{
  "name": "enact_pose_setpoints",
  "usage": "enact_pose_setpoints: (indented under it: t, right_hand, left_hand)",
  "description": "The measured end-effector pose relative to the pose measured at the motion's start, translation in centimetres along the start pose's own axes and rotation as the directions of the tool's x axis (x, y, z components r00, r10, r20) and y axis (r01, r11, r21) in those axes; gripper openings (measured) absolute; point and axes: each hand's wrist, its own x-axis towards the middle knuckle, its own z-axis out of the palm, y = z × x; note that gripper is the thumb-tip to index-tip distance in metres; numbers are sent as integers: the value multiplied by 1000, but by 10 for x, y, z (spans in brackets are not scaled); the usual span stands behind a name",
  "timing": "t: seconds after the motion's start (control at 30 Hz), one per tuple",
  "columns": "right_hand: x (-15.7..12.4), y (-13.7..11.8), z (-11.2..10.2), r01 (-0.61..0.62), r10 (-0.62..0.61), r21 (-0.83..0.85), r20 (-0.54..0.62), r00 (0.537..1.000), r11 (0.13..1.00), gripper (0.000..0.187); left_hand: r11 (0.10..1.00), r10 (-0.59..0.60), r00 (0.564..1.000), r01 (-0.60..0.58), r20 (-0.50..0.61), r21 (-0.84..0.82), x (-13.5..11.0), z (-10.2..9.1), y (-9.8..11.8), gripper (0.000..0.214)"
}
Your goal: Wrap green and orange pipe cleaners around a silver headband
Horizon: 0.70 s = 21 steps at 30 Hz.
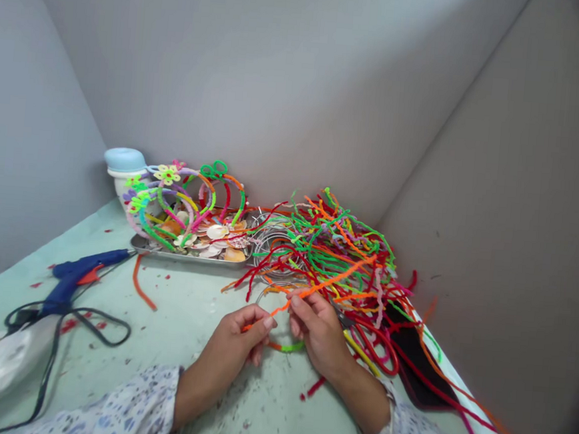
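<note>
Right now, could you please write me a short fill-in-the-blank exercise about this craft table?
1. The left hand and right hand both pinch one ___ pipe cleaner.
2. The glue gun lying at the far left is ___ in colour.
3. The tray of shells sits to the ___ of the tangled pile.
Missing words: orange; blue; left.
</note>
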Motion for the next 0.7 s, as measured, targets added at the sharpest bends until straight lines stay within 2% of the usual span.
enact_pose_setpoints:
  t: [0.1,0.33,0.43,0.57,0.63,0.7]
  right_hand:
    - [1,0,0,-24,24,10,-28,999,1000,29]
    - [2,-9,5,-54,66,157,-70,995,986,31]
    - [2,-13,6,-62,79,188,-86,993,980,31]
    - [2,-15,5,-56,70,156,-81,994,986,32]
    - [2,-14,3,-58,66,135,-52,996,989,33]
    - [1,-11,1,-57,59,107,-19,998,993,33]
  left_hand:
    - [999,-33,999,33,14,-30,0,0,0,34]
    - [985,-118,992,123,52,-119,-3,1,7,33]
    - [949,-156,976,190,150,-252,-5,1,12,26]
    - [882,-208,929,314,307,-352,-6,0,14,20]
    - [884,-193,919,315,343,-346,-6,0,12,22]
    - [923,-129,927,241,351,-299,-7,0,11,25]
